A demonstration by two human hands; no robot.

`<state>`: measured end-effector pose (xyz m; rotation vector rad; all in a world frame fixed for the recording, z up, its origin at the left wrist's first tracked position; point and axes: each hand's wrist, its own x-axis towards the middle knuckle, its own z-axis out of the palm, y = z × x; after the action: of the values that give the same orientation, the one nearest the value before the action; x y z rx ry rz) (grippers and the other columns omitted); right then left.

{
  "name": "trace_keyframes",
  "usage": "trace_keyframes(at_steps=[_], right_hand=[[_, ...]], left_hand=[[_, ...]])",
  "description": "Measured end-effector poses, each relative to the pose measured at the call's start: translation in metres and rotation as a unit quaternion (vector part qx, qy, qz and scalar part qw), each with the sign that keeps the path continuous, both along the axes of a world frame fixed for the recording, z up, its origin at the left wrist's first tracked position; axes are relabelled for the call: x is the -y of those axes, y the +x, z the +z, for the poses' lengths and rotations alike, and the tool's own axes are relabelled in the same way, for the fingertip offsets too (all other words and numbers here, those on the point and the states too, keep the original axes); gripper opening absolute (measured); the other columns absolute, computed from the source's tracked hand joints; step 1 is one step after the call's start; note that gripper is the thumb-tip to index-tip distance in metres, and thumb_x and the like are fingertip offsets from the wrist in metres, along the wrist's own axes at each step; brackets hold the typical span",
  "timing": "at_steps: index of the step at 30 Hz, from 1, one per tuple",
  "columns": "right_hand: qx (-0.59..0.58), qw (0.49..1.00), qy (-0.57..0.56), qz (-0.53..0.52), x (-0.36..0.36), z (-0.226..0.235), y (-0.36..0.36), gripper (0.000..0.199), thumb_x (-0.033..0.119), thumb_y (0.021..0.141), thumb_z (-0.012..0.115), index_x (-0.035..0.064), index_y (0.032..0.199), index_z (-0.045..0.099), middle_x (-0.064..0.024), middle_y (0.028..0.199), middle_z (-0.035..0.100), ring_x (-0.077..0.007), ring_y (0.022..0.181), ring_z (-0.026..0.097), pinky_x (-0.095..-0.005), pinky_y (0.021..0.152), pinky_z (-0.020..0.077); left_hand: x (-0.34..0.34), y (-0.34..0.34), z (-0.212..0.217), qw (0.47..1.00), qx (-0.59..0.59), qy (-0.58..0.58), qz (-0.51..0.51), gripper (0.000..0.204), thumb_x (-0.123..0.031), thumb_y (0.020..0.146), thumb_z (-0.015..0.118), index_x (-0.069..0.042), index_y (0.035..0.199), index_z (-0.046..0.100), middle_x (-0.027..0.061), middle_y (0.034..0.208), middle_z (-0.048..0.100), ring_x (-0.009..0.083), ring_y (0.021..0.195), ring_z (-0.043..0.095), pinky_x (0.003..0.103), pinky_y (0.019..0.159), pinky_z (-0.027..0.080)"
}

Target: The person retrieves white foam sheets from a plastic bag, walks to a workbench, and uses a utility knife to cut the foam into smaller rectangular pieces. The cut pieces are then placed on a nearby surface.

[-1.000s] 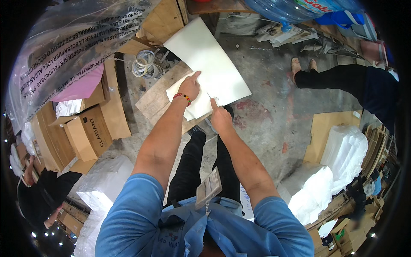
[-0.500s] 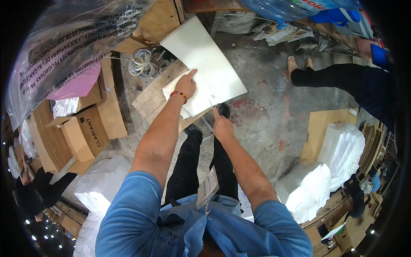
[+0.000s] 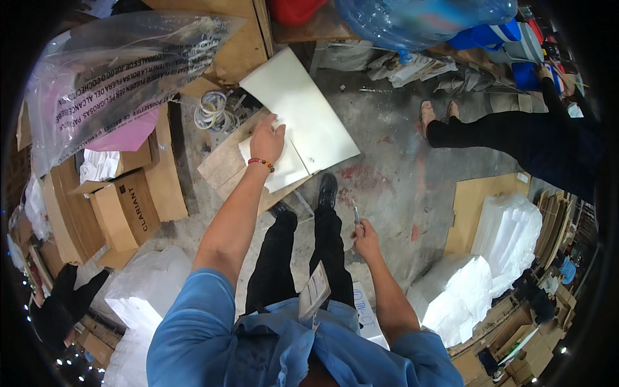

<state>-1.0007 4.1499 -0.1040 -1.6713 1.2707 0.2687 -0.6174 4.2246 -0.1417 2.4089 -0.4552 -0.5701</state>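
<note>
My left hand [image 3: 266,142] rests on a white flexible sheet [image 3: 303,97], thumb apart from the fingers. A cut now runs across the sheet's near part, and the smaller near piece [image 3: 284,173] lies beside the larger one, partly covered by that hand. Whether the fingertips go under its edge is hidden. Beneath the sheet is a wooden board [image 3: 222,166]. Off to the right of the sheet, my right hand [image 3: 366,240] is closed round a slim utility knife [image 3: 357,213], its blade end pointing away from me.
Tape rolls [image 3: 216,113] lie left of the board. Cardboard boxes [image 3: 122,213] and a clear plastic bag [image 3: 122,77] stand further left. White foam-wrapped stacks [image 3: 451,297] are at the right. A co-worker's legs [image 3: 477,132] extend in from the right; a large blue bottle [image 3: 425,22] sits far off.
My right hand with the utility knife has moved off the sheet, right and toward me. My left hand has shifted left and its pointing finger has drawn in. The cut line now shows.
</note>
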Motion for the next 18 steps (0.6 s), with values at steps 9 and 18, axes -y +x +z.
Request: trace_keyframes(at_steps=[9, 18], right_hand=[[0.061, 0.965, 0.171, -0.190, 0.040, 0.048, 0.005, 0.021, 0.012, 0.095, 0.049, -0.0021, 0.101, 0.064, -0.0048, 0.072, 0.062, -0.0090, 0.052, 0.047, -0.0245, 0.049, 0.0380], [0.271, 0.885, 0.262, -0.274, 0.085, 0.108, 0.011, 0.040, 0.002, 0.093, 0.049, -0.0027, 0.132, 0.047, -0.0113, 0.108, 0.064, -0.0110, 0.074, 0.053, -0.0250, 0.061, 0.0454]], left_hand=[[0.038, -0.008, -0.007, 0.955, 0.005, 0.297, 0.006, 0.082, -0.065, 0.074, 0.067, -0.004, 0.127, 0.051, 0.0154, 0.133, 0.051, 0.0332, 0.127, 0.044, 0.060, 0.103, 0.027], [0.039, 0.025, -0.025, 0.946, -0.122, 0.297, -0.035, 0.067, -0.057, 0.076, 0.068, -0.005, 0.118, 0.065, 0.0178, 0.126, 0.061, 0.0346, 0.118, 0.057, 0.052, 0.102, 0.037]])
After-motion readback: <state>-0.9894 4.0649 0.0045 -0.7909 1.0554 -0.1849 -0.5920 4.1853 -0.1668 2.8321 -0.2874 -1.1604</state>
